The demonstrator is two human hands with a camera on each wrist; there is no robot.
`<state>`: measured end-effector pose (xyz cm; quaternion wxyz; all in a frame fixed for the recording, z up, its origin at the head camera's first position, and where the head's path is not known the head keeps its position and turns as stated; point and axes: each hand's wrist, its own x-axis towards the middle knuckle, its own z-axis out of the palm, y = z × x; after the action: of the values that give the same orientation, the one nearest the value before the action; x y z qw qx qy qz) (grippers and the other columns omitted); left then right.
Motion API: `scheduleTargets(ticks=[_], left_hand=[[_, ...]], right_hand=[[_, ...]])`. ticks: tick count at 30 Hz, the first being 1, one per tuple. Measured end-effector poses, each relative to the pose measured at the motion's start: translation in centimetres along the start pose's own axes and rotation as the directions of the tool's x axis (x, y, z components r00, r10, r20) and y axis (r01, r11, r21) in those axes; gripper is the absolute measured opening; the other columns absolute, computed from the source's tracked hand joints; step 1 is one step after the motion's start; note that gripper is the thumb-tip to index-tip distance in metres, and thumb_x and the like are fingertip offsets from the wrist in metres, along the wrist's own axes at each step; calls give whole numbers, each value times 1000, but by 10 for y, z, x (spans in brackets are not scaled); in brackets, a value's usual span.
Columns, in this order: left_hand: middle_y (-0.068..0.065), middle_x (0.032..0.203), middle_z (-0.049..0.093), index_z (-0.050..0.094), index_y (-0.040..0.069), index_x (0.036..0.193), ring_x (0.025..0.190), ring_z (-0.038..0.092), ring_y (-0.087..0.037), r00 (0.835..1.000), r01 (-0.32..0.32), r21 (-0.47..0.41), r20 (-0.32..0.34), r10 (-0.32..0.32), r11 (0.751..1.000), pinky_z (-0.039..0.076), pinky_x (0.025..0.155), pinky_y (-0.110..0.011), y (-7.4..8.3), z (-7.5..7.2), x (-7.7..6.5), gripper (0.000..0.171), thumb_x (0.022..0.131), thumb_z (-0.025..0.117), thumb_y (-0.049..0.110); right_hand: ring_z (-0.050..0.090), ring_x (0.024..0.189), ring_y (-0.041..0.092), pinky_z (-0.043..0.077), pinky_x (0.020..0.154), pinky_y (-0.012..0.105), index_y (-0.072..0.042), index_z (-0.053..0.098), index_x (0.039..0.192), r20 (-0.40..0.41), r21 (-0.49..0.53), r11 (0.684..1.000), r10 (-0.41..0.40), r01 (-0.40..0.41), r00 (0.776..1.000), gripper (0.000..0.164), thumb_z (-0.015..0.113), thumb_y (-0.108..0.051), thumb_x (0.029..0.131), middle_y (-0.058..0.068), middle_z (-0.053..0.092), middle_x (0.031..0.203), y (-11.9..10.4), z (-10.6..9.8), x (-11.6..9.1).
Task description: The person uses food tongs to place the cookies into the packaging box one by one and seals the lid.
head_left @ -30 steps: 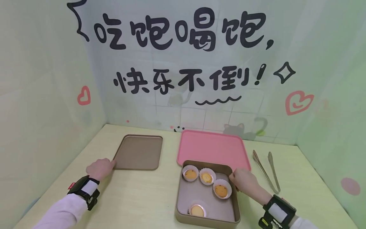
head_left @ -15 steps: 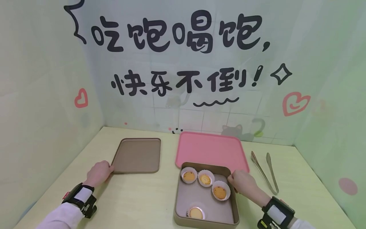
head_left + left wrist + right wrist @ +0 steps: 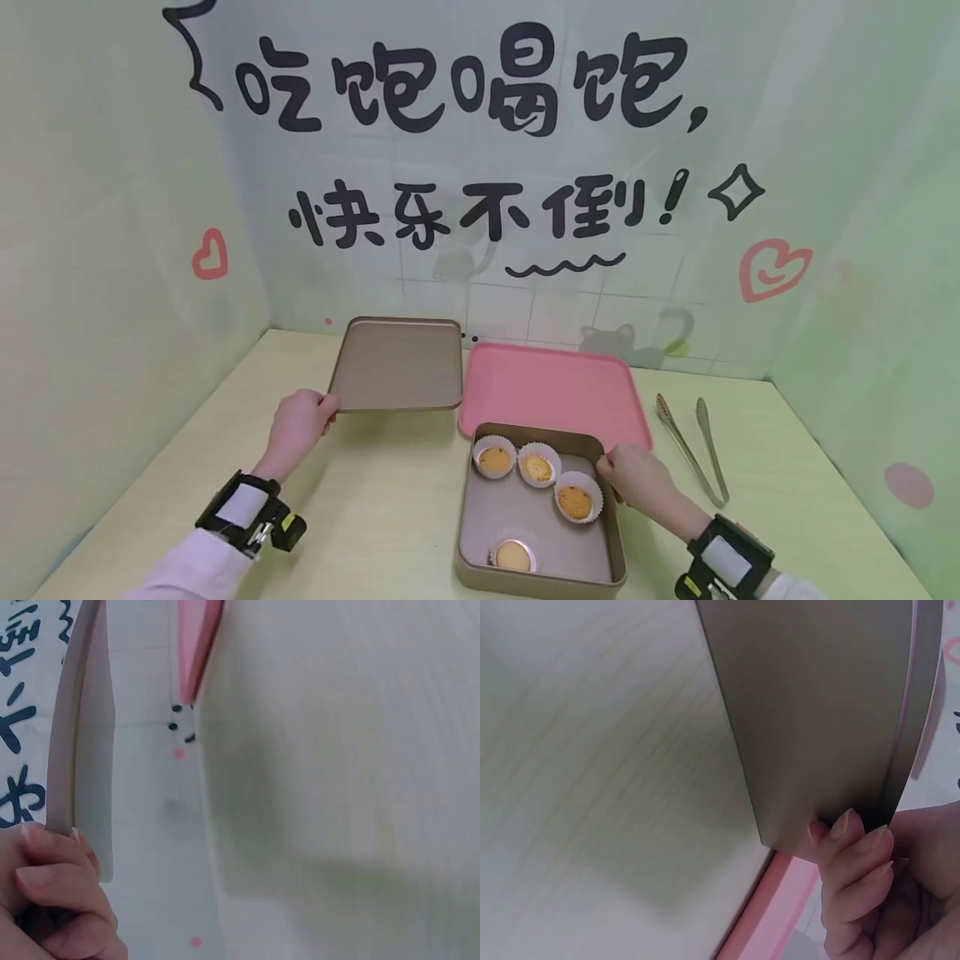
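Observation:
In the head view, my left hand (image 3: 296,429) pinches the near-left corner of a flat brown lid (image 3: 397,367), raised off the table. The left wrist view shows the lid (image 3: 71,735) edge-on above curled fingers (image 3: 67,881). My right hand (image 3: 637,479) grips the right wall of a deep brown rectangular tin (image 3: 543,579), near its far corner. In the right wrist view, curled fingers (image 3: 855,862) lie against the tin's outer wall (image 3: 817,712); the thumb is hidden. Inside the tin are several small round pastries (image 3: 575,502) in pale fluted cups, one near the front (image 3: 513,556).
A pink tray (image 3: 551,387) lies behind the tin, partly under or against its far edge. Metal tongs (image 3: 693,454) lie spread to the right. The pale wooden table (image 3: 375,517) is enclosed by printed curtain walls (image 3: 480,167) at the back and sides.
My left hand has lifted the lid from the table and carried it to the right and away from me. My right hand and the tin have stayed in place.

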<state>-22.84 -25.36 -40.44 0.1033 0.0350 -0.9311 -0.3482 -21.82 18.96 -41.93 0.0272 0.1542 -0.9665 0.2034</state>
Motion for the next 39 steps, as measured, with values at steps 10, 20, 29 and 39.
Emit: scheduleTargets(ticks=[10,20,29,39], left_hand=[[3,46,46,56,7,57,42,41,-12,997,-77,-89,-29,75,993,30,44,-26,79,38,-17,35,90,47,11],[5,45,43,55,7,57,42,40,-11,992,-120,-163,27,126,979,27,44,-25,117,65,-36,34,90,48,9],[3,49,45,55,8,65,44,41,-12,968,-169,-143,163,191,975,28,46,-26,132,68,-39,30,94,48,13],[-1,62,41,55,2,75,53,37,-13,942,-301,-122,117,315,946,30,50,-26,155,62,10,26,98,50,12]], right_hand=[[43,38,11,38,43,28,-8,57,58,97,162,981,93,-108,991,48,49,-25,102,0,49,45,2,-17,7],[42,52,10,32,47,23,7,58,100,117,704,691,115,-164,986,50,41,-39,104,3,50,67,-4,-52,42],[38,50,8,31,48,21,-7,46,72,150,761,630,63,-156,987,30,41,-13,102,1,40,56,2,-57,44],[41,49,8,34,48,21,-4,49,76,88,751,650,79,-118,993,31,43,-17,104,1,44,55,0,-67,41]])
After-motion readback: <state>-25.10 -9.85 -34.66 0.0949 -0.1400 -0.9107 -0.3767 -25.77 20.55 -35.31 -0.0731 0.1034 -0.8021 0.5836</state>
